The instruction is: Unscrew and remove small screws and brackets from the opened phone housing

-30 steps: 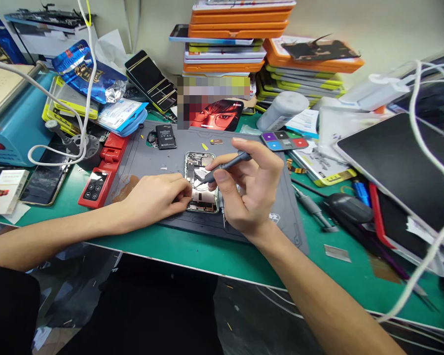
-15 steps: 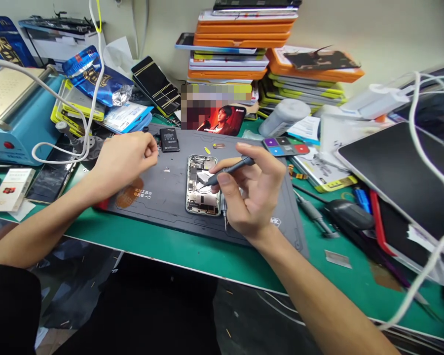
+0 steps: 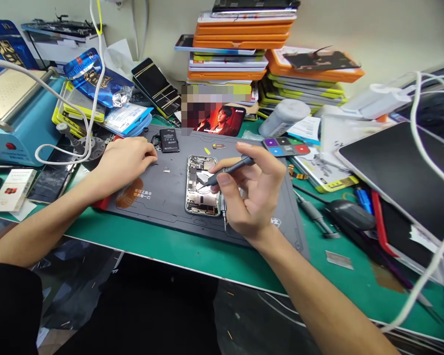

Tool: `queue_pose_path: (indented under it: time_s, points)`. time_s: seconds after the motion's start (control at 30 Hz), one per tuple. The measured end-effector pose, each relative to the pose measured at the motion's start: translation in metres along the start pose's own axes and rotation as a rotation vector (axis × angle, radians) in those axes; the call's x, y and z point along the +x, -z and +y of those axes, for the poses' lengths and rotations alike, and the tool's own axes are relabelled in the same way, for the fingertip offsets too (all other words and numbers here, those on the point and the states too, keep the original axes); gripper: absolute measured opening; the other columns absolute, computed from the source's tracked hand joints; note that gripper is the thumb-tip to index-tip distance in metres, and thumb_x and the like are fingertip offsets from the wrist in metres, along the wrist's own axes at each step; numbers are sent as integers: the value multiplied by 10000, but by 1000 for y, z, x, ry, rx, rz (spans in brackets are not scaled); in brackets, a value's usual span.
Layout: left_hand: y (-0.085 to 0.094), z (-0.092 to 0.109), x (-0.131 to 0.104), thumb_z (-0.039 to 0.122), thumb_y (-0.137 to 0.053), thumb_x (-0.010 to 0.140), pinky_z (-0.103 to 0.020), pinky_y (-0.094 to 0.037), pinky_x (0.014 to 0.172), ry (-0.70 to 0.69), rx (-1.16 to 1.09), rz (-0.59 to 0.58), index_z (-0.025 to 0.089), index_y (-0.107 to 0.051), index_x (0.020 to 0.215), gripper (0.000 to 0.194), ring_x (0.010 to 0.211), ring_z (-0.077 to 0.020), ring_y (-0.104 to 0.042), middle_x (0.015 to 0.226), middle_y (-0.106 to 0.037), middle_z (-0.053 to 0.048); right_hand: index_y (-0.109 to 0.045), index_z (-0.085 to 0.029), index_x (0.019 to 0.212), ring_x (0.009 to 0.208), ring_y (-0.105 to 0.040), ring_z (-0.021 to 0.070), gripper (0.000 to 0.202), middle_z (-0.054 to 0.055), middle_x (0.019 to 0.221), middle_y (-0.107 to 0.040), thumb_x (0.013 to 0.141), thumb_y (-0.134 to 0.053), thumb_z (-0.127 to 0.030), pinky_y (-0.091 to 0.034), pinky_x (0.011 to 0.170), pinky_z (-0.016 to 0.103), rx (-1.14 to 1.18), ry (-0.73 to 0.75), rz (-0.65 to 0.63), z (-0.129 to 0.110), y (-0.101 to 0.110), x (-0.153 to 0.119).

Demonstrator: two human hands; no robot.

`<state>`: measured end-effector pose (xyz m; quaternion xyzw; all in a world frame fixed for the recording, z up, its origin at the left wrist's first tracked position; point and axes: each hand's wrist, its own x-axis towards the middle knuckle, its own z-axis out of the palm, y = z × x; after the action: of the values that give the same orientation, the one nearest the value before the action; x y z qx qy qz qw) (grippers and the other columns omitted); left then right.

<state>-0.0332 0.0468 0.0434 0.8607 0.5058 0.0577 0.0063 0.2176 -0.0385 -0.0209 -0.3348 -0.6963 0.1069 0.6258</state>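
My right hand grips a dark grey pen-shaped tool between thumb and fingers. Its thin tip reaches over an opened phone with bare inner parts, though I cannot tell whether it touches. Partly under that hand, a small screwdriver lies beside the phone. My left hand rests low at the mat's left side, fingers curled together, with nothing seen in them. Just beyond it lies a black phone battery. A tiny metal piece sits between the left hand and the phone.
A grey work mat covers part of the green table. Stacked orange boxes stand behind. A blue machine is at left. White cables, a black mouse and a large dark panel crowd the right.
My left hand has lowered and flattened somewhat from a raised fist onto the mat. My right hand, its tool and the phone look nearly unchanged.
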Motion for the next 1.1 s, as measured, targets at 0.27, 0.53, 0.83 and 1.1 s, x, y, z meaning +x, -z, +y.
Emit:
queue_pose_path:
  time_s: [0.27, 0.53, 0.83, 1.1]
  points:
    - [-7, -5, 4, 278, -649, 981, -330, -519, 821, -59, -33, -1, 245, -817, 1019, 175, 983, -239, -739, 1113, -797, -41, -436, -454, 1509, 897, -732, 169, 547, 55, 1335, -630, 1026, -606, -259, -638, 535, 272, 11, -22, -25, -2, 1, 0]
    - [-5, -6, 3, 225, -581, 969, -340, -537, 867, -81, -29, -15, 248, -811, 1062, 249, 1010, -237, -741, 1147, -804, -40, -440, -460, 1509, 888, -718, 171, 545, 55, 1336, -625, 1022, -587, -265, -662, 570, 297, -14, -29, -22, -1, 1, 1]
    - [-5, -3, 4, 265, -556, 974, -379, -540, 925, -55, -8, -9, 250, -822, 1038, 274, 998, -246, -736, 1151, -796, -49, -444, -427, 1505, 917, -725, 156, 505, 57, 1374, -602, 1042, -585, -285, -660, 577, 275, -12, -27, -29, -2, 2, 1]
    - [0, 3, 2, 296, -565, 997, -346, -536, 818, -82, -63, 141, 253, -799, 1051, 244, 932, -217, -708, 1099, -787, -47, -421, -444, 1521, 909, -716, 160, 527, 46, 1355, -634, 1040, -583, -301, -662, 600, 293, -12, -72, -29, -2, 3, 4]
